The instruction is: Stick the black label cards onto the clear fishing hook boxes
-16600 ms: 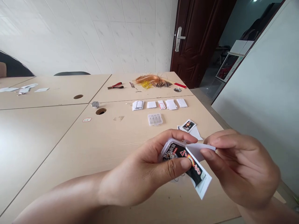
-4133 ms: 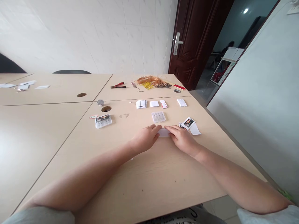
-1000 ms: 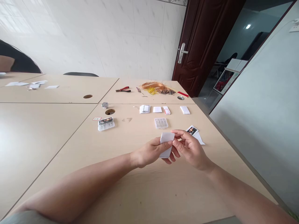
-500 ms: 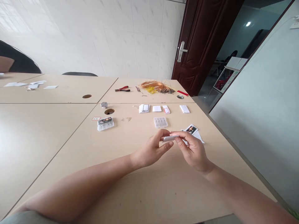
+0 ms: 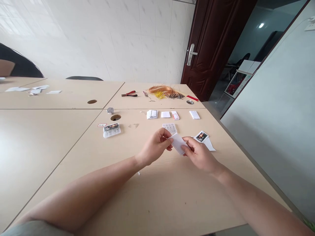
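Note:
Between both hands is a small white paper card, tilted so that its blank face shows. My left hand pinches its upper left corner between thumb and fingers. My right hand grips the opposite lower right side, thumb on top. Just behind my left hand lies a clear plastic case with small metal pieces inside, partly covered by the hand. Beyond my right hand a dark printed card rests on white paper.
Another clear case with a dark label lies left. Farther back are stacked white cards, red-handled pliers, a bundle of copper-coloured wire and a round metal lid. A cable hole opens in the table.
The white card has turned from nearly edge-on to showing its broad face. My left hand has moved up slightly to its corner. A tiny white scrap now shows beside my left forearm.

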A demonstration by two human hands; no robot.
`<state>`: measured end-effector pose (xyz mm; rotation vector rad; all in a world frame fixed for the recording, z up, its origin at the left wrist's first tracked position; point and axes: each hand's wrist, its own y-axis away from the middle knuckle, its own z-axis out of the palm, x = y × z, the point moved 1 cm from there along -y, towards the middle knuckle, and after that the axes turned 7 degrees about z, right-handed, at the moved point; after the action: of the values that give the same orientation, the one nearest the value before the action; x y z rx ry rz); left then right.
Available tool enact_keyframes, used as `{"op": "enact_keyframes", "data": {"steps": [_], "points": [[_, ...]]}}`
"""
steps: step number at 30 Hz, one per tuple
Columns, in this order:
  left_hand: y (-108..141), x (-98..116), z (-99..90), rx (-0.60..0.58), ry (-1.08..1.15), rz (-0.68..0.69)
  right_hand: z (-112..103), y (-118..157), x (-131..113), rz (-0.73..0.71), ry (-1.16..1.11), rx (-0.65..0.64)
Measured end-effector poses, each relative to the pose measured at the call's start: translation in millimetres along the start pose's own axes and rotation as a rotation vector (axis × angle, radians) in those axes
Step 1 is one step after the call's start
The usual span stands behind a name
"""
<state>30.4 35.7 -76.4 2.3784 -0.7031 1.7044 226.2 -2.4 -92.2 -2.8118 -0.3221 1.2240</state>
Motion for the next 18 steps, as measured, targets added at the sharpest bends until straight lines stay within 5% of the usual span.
{"op": "enact_keyframes", "data": {"steps": [7,18], "points": [[-11,-29,-0.3,-0.125,-0.277,-0.028,5,-4,10,0.073,0.263,-0.107],[-9,-34,5.5,-0.167,-0.413,0.098,13,-6,-1,0.154,0.524,-0.152]]}}
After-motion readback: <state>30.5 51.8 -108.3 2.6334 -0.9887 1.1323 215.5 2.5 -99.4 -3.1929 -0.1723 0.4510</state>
